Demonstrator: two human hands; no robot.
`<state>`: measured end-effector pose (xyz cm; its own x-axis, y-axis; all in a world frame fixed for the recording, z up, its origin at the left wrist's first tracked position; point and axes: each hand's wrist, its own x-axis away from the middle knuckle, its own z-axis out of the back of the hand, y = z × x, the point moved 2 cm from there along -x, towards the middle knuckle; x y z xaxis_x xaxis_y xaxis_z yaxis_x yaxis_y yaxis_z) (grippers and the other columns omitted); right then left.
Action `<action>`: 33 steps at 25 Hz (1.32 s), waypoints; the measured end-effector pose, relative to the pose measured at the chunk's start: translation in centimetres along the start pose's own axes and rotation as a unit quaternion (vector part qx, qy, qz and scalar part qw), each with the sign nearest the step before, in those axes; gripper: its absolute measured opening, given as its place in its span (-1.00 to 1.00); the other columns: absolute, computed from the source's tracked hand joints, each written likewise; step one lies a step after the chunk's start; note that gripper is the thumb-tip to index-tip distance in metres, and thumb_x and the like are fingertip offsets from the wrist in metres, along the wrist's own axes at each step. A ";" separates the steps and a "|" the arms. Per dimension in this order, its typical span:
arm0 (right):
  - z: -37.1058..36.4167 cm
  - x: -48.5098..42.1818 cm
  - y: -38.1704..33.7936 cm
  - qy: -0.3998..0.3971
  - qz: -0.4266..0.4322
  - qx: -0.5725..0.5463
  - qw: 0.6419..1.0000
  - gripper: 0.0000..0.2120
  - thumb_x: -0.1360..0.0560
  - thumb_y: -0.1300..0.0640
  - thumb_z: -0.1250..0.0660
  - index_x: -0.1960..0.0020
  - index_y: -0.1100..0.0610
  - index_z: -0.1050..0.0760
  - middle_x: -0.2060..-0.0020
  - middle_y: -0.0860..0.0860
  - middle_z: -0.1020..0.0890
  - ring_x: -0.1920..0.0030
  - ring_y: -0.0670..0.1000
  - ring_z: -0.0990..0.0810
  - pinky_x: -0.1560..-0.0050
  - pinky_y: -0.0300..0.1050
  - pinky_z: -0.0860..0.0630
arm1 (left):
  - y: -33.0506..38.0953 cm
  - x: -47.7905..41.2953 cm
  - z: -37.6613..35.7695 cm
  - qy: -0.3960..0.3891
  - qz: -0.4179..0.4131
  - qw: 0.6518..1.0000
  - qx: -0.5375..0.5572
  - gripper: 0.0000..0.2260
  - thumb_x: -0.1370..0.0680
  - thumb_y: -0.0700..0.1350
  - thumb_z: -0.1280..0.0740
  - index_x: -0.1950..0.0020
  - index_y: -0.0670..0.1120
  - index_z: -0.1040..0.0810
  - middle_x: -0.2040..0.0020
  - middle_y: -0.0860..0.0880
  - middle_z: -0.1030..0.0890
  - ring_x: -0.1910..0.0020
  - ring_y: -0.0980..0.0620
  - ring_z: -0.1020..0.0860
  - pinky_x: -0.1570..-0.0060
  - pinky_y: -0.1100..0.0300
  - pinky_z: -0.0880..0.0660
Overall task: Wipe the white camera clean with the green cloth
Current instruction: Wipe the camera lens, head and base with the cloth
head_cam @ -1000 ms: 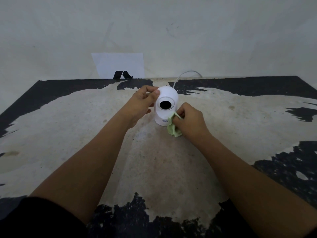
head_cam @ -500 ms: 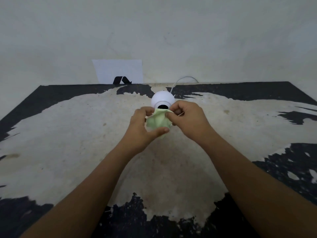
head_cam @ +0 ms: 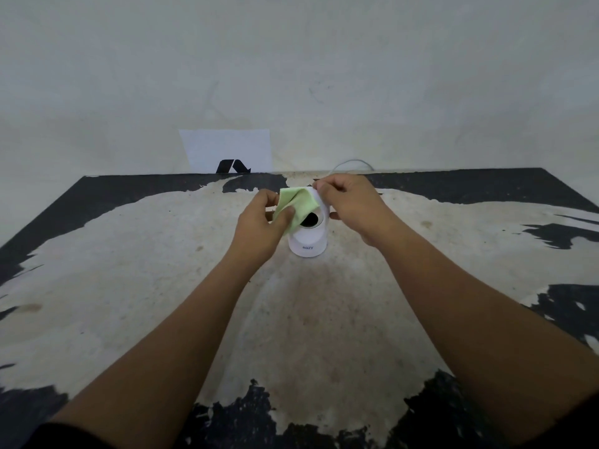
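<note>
Two bare hands were at work over a worn table (head_cam: 136, 286). Left hand (head_cam: 259, 226) pinched the green cloth (head_cam: 296, 205) between thumb and fingers, the cloth draped over the upper left of the white camera (head_cam: 309, 241). Camera stood upright near the table's far edge, lens partly exposed. Right hand (head_cam: 350, 205) gripped the camera head's right side, fingers closed at its top, possibly also nipping the cloth's corner.

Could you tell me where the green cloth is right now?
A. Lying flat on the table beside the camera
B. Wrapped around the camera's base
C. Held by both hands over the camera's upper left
C: the left hand and right hand hold the green cloth against the upper left of the white camera, whose base shows bare.
</note>
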<state>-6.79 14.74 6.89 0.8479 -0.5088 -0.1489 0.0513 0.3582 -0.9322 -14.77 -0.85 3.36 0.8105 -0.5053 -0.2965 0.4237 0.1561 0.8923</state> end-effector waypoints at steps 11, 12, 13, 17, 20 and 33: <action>0.6 -0.8 0.7 -0.071 -0.029 -0.062 0.995 -0.85 -0.53 0.21 -0.27 0.00 0.05 -0.60 0.02 -0.01 -0.69 0.01 -0.04 -0.65 0.16 -0.21 -0.60 | 0.5 -1.2 -1.8 0.016 -0.016 0.998 -0.062 -0.65 -0.42 0.10 -0.40 -0.06 -0.05 -0.38 0.02 -0.05 -0.53 0.13 0.04 -0.50 0.28 0.25 -0.36; 0.7 -0.9 0.7 -0.071 -0.031 -0.062 0.995 -0.85 -0.54 0.20 -0.27 0.01 0.06 -0.60 0.03 0.00 -0.69 0.01 -0.03 -0.65 0.15 -0.20 -0.61 | 0.5 -1.3 -2.0 0.024 -0.025 0.997 -0.070 -0.61 -0.39 0.09 -0.42 -0.06 -0.06 -0.38 0.01 -0.07 -0.52 0.11 0.02 -0.48 0.25 0.24 -0.36; 0.7 -0.9 0.7 -0.070 -0.031 -0.065 0.995 -0.86 -0.54 0.19 -0.28 0.02 0.07 -0.61 0.05 0.00 -0.69 0.02 -0.03 -0.65 0.13 -0.18 -0.61 | 0.6 -1.2 -2.2 0.031 -0.036 0.996 -0.077 -0.58 -0.35 0.09 -0.45 -0.05 -0.07 -0.38 0.00 -0.08 -0.50 0.09 0.00 -0.47 0.23 0.23 -0.36; 0.7 -0.9 0.9 -0.055 -0.017 -0.052 0.997 -0.88 -0.52 0.14 -0.31 0.08 0.03 -0.64 0.10 -0.07 -0.69 0.10 -0.10 -0.64 0.13 -0.18 -0.59 | 0.5 -0.6 -3.3 0.037 -0.050 0.996 -0.068 -0.40 -0.24 0.11 -0.53 -0.09 -0.08 -0.32 -0.04 -0.13 -0.43 0.00 -0.07 -0.45 0.10 0.10 -0.46; 0.7 -0.9 1.0 -0.051 -0.007 -0.053 0.997 -0.85 -0.52 0.16 -0.32 0.14 -0.03 -0.63 0.02 -0.13 -0.68 0.05 -0.15 -0.62 0.08 -0.21 -0.55 | 0.0 -0.2 -3.2 0.018 -0.043 0.997 -0.059 -0.36 -0.25 0.05 -0.55 -0.18 -0.03 -0.29 -0.12 -0.11 -0.42 -0.04 -0.07 -0.47 0.05 0.06 -0.51; 0.5 -0.9 1.5 -0.068 -0.005 -0.075 0.995 -0.85 -0.53 0.15 -0.32 0.09 -0.06 -0.62 -0.03 -0.08 -0.64 -0.04 -0.08 -0.60 0.21 -0.26 -0.58 | -0.9 -0.6 0.2 -0.068 -0.035 0.996 -0.036 -0.62 -0.42 -0.18 -0.39 -0.14 0.13 -0.40 0.08 0.07 -0.55 0.14 0.10 -0.55 0.18 0.19 -0.51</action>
<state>-7.18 16.13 5.80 0.9120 -0.3973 -0.1023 -0.0101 0.2275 -0.9737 -15.73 -0.80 2.81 0.7177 -0.6262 -0.3045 0.5095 0.1743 0.8426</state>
